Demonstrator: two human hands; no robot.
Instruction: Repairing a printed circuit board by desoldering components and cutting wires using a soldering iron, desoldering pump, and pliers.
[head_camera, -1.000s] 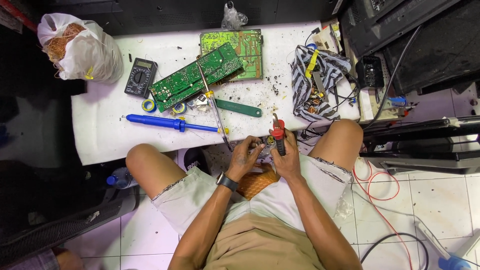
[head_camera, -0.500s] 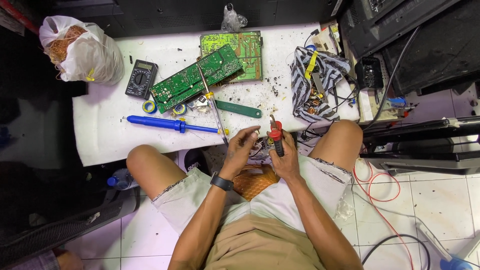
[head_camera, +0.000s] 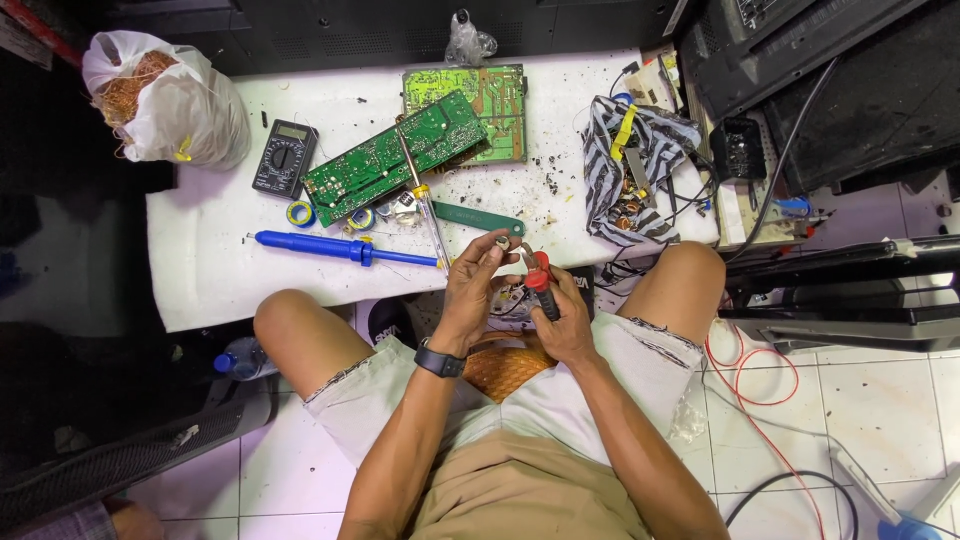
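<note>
Not much has been shifted since the earlier frames: both hands are still held together over the lap at the near edge of the desk (head_camera: 200, 290), with the red-handled pliers tipped maybe a touch more upright.

Counted up: two green circuit boards, one long one (head_camera: 390, 158) laid across a squarer one (head_camera: 490, 95), one blue-handled screwdriver (head_camera: 320, 246), one green-handled tool (head_camera: 478, 217), one dark multimeter (head_camera: 285, 158), two small rolls of tape (head_camera: 300, 213), one white bag of copper wire (head_camera: 165, 100), and one striped bag of parts (head_camera: 640, 170).

A small pale round part (head_camera: 500, 241) is pinched in the left hand (head_camera: 475, 290), the grip closed on it with thumb and fingertips. It's too tiny for details to be made out. A black watch (head_camera: 438, 359) is worn on that wrist.

The pliers (head_camera: 538, 278) are held in the right hand (head_camera: 565, 320), the fingers wrapped tight around the handles. Red handles up top, darker grips lower down, metal nose small and half hidden. The long axis is run from the palm up and slightly left, with the nose pointed at the part, just beside it or touching; which one can't be told.
</note>
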